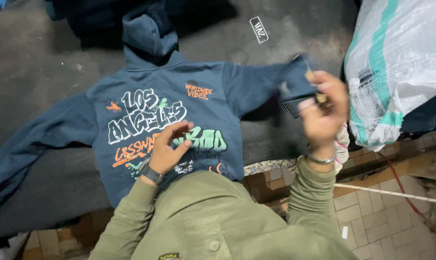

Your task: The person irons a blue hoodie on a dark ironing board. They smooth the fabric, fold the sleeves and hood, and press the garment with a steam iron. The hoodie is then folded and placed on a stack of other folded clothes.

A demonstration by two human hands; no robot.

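Observation:
A dark blue hooded sweatshirt (141,77) lies flat on a grey padded surface (40,62), printed side up, with white, orange and green graffiti-style lettering. My left hand (169,147) hovers over the printed chest with fingers spread and curled, holding nothing; a dark watch sits on its wrist. My right hand (324,113) is raised at the right and grips the cuff end of the sweatshirt's sleeve (295,86), lifted off the surface. A small tan tag shows between its fingers. A bracelet circles that wrist. Both my sleeves are olive green.
A large white plastic sack (401,62) with green stripes stands at the right. A small white label (259,30) lies on the surface behind the sweatshirt. A tiled brick floor (372,221), a white cord and a red cable lie below right.

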